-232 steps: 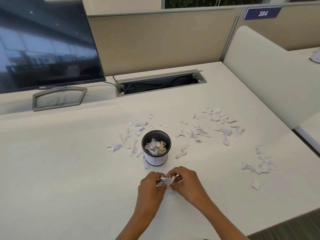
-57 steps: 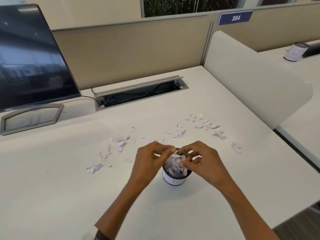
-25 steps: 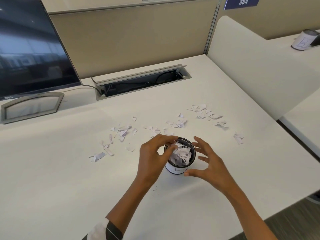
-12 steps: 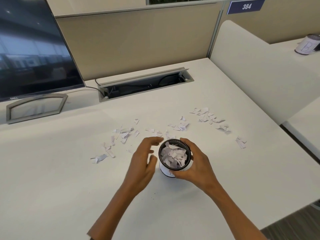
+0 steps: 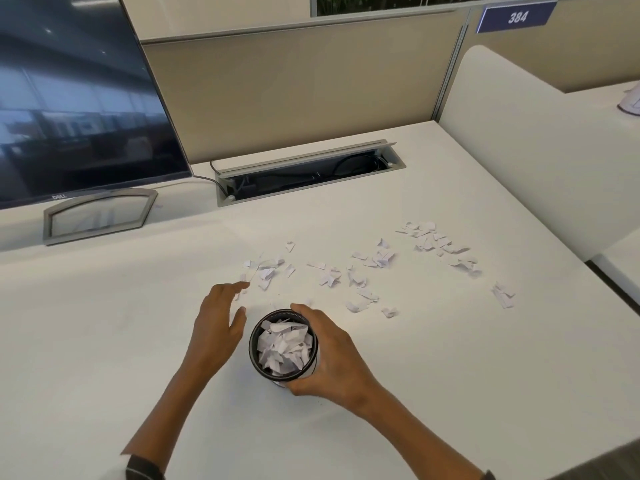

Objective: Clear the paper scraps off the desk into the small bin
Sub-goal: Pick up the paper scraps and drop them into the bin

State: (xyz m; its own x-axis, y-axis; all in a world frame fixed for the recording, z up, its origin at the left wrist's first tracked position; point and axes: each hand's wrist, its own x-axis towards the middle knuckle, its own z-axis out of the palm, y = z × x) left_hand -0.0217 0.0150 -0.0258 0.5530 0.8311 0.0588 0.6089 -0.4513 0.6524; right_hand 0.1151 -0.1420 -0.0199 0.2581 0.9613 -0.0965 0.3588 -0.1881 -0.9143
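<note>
The small black mesh bin (image 5: 254, 348) stands near the desk's front middle, packed with white paper scraps (image 5: 284, 348). My right hand (image 5: 332, 355) is wrapped around the bin's right side and grips it. My left hand (image 5: 218, 327) hovers open just left of the bin, fingers spread and pointing toward the scraps, holding nothing. Several loose paper scraps (image 5: 332, 277) lie in a band across the white desk (image 5: 104, 341) beyond the bin, with a denser patch (image 5: 438, 242) at the far right and a few more pieces (image 5: 504, 294) near the right edge.
A dark monitor (image 5: 76, 98) on a grey stand (image 5: 98, 216) occupies the back left. An open cable tray (image 5: 308, 173) is set into the desk at the back. A white curved divider (image 5: 540, 140) bounds the right side, a beige partition the rear.
My right hand has closed round the bin and drawn it nearer to me. My left hand has left the bin's rim and opened to its left, reaching toward the scraps.
</note>
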